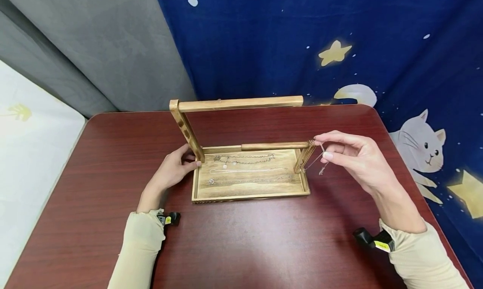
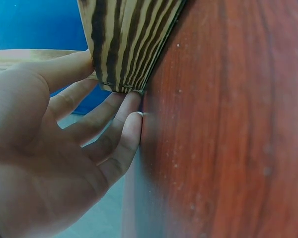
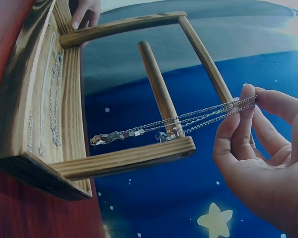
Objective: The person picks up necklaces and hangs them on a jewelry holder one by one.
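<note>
My left hand (image 1: pixel 171 169) grips the left end of a wooden jewelry stand (image 1: pixel 249 198), thumb at the base of its tall post. In the left wrist view, its fingers touch the striped wood (image 2: pixel 129 44) from the other side. Between thumb and fingertips, my right hand (image 1: pixel 356 161) pinches silver chain necklaces (image 3: pixel 208 110) near the stand's short right post (image 3: pixel 134 157). In the right wrist view the strands stretch from those fingers across the rod's end, with squarish stones at their far end. Other chains are bunched where the rod (image 1: pixel 275 146) meets this post.
Several thin necklaces (image 1: pixel 249 170) lie lengthwise in the stand's tray, some with small round pendants. A higher bar (image 1: pixel 241 104) runs right from the tall post. The stand sits on a dark red table (image 1: pixel 241 238), with a blue starry curtain (image 1: pixel 256 42) behind.
</note>
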Available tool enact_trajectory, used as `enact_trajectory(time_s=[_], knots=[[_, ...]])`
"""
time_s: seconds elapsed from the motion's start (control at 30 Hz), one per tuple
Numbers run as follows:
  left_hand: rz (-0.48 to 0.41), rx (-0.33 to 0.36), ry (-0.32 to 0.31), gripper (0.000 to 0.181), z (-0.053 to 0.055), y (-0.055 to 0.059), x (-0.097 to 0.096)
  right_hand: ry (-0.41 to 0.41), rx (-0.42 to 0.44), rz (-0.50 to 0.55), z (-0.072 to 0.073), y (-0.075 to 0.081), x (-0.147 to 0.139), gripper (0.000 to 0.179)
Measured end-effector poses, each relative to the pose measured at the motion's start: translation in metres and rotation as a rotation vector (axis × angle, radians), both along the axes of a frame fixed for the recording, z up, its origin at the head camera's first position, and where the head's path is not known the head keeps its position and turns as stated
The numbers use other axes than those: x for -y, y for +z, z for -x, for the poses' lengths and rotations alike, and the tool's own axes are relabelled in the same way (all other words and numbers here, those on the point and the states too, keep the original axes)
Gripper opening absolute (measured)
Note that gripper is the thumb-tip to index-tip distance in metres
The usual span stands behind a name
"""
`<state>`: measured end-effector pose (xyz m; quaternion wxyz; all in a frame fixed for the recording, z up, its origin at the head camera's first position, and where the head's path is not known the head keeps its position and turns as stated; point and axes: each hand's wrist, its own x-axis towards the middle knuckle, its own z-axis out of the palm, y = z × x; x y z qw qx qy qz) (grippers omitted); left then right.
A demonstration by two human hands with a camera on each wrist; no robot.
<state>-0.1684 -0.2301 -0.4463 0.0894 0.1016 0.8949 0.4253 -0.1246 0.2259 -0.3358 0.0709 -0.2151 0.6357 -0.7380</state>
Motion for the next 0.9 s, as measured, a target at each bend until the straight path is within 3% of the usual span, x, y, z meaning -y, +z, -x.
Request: enact_trajectory(time_s=[0.37, 0.9], knots=[[-0.008, -0.002, -0.002, 0.04, 0.001, 0.0, 0.0, -0.013, -0.016, 0.087, 0.005, 0.002, -0.008, 0.041], [-0.009, -0.01, -0.001, 0.038, 0.001, -0.001, 0.0, -0.069, -0.005, 0.133, 0.014, 0.005, -0.021, 0.037]])
